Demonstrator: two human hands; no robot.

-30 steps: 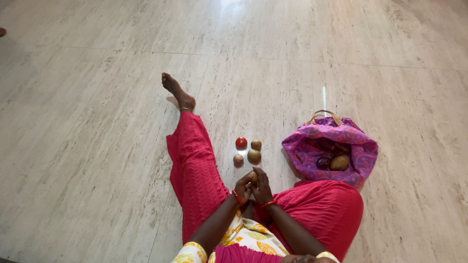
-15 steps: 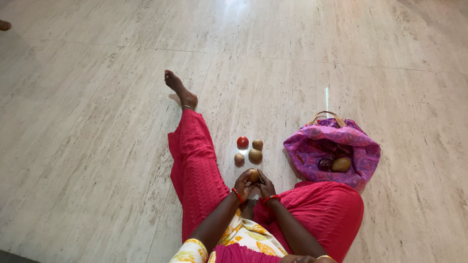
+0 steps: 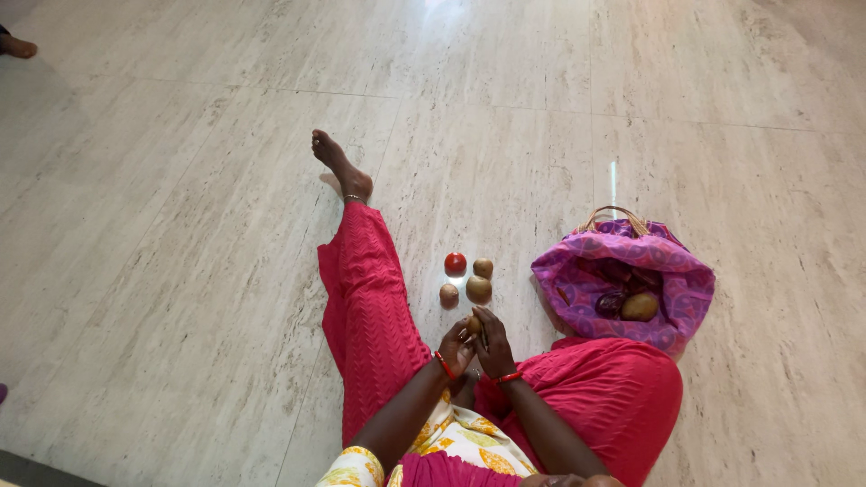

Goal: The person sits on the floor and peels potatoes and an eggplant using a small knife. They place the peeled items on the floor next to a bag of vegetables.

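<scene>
Head view: left hand and right hand both grip a small brown potato; looks firm, light, best pinched round its middle.

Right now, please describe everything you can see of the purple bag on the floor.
The purple bag looks like soft patterned cloth in pink and violet. It sits slumped on the pale floor, its mouth open and the rim folded outward. A tan looped handle rises at its far edge. Inside lie a brown rounded vegetable and a darker one, too shadowed to name. Its near side touches the person's red-clothed knee. Neither hand touches it.
</scene>
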